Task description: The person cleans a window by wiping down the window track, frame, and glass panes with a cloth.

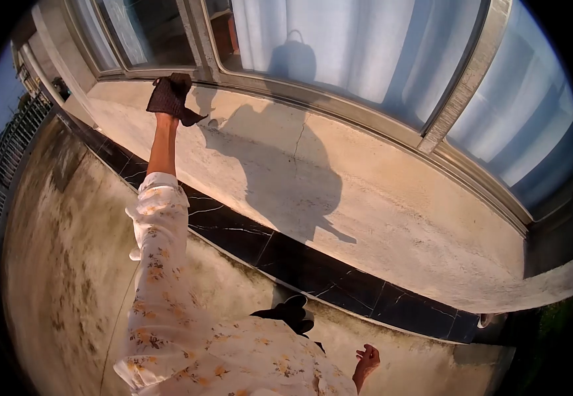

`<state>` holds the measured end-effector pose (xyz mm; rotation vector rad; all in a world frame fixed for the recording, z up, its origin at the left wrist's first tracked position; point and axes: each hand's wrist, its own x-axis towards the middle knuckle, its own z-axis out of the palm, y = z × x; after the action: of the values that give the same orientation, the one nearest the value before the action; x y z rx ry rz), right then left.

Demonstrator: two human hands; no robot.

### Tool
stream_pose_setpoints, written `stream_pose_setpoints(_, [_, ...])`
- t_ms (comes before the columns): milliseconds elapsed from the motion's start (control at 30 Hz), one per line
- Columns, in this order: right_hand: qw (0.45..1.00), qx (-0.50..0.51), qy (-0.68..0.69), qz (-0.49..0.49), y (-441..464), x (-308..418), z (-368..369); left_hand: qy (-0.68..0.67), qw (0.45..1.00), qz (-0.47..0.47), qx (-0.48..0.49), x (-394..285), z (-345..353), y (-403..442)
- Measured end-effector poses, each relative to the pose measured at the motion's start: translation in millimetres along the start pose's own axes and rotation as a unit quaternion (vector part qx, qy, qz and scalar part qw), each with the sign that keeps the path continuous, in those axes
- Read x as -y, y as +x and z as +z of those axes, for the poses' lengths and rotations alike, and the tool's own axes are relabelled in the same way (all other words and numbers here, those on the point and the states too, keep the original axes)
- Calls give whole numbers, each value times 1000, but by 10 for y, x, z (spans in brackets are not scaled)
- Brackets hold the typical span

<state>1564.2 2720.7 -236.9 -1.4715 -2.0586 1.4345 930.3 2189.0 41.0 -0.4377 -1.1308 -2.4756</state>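
My left hand is stretched out to the window ledge, closed on a dark brown cloth that covers most of the hand. The cloth lies against the lower window frame, with one corner hanging to the right above the pale ledge. Low in the view, my right hand hangs beside the body over the floor. Its fingers look curled, and what they hold, if anything, is too small to make out.
Windows with pale curtains rise behind the ledge. A black marble strip runs below it. Dark shoes stand on the stained concrete floor. A railing is at the far left.
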Motion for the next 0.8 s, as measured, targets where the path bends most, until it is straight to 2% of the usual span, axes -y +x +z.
stream_pose_setpoints(33, [999,32,0,-28,183,17,78,216,970,112,3,90,-143,8])
stream_pose_setpoints(100, [992,71,-5,-101,388,440,209,254,960,110,-51,8,-21,-148])
stream_pose_setpoints(133, [986,83,20,-140,430,654,315,71,991,2,-109,-139,170,-317])
stream_pose_setpoints(167, [978,92,45,-180,475,852,404,293,947,128,-17,-49,-351,-64])
stream_pose_setpoints(200, [977,93,43,-185,519,973,496,125,990,51,-45,28,-253,-177])
stream_pose_setpoints(233, [973,115,53,-195,565,1068,621,-14,997,-12,-79,67,-162,-239])
stream_pose_setpoints(267, [967,137,65,-206,589,1156,742,-51,994,-33,-96,132,-151,-186])
stream_pose_setpoints(300, [966,138,65,-211,590,1240,868,-52,992,-38,-107,208,-152,-138])
stream_pose_setpoints(367, [959,180,140,-168,507,1421,1130,37,992,-39,-115,459,-408,136])
stream_pose_setpoints(400, [959,180,141,-168,439,1506,1269,126,987,-18,-97,631,-539,282])
stream_pose_setpoints(433, [957,192,144,-163,364,1612,1410,67,978,-54,-190,633,-339,277])
stream_pose_setpoints(467, [955,204,147,-156,273,1674,1577,65,972,-131,-183,610,-234,295])
stream_pose_setpoints(500, [951,201,171,-161,225,1667,1767,433,893,-18,-120,664,-176,327])
stream_pose_setpoints(533, [952,198,169,-161,133,1729,1926,732,673,99,-36,753,-159,376])
stream_pose_setpoints(600, [954,212,126,-170,-42,1939,2170,804,594,10,-12,884,-60,520])
stream_pose_setpoints(633, [954,214,129,-167,-101,1966,2309,818,573,36,14,1007,-123,530])
stream_pose_setpoints(667, [956,208,124,-163,-140,2022,2372,816,577,31,20,1127,-200,531])
stream_pose_setpoints(733, [952,201,83,-215,-222,2120,2508,862,450,204,112,1380,-343,490])
stream_pose_setpoints(767, [954,192,78,-217,-264,2164,2539,882,433,161,90,1332,-58,356])
stream_pose_setpoints(800, [957,187,76,-209,-284,2156,2570,881,435,158,99,1353,11,288])
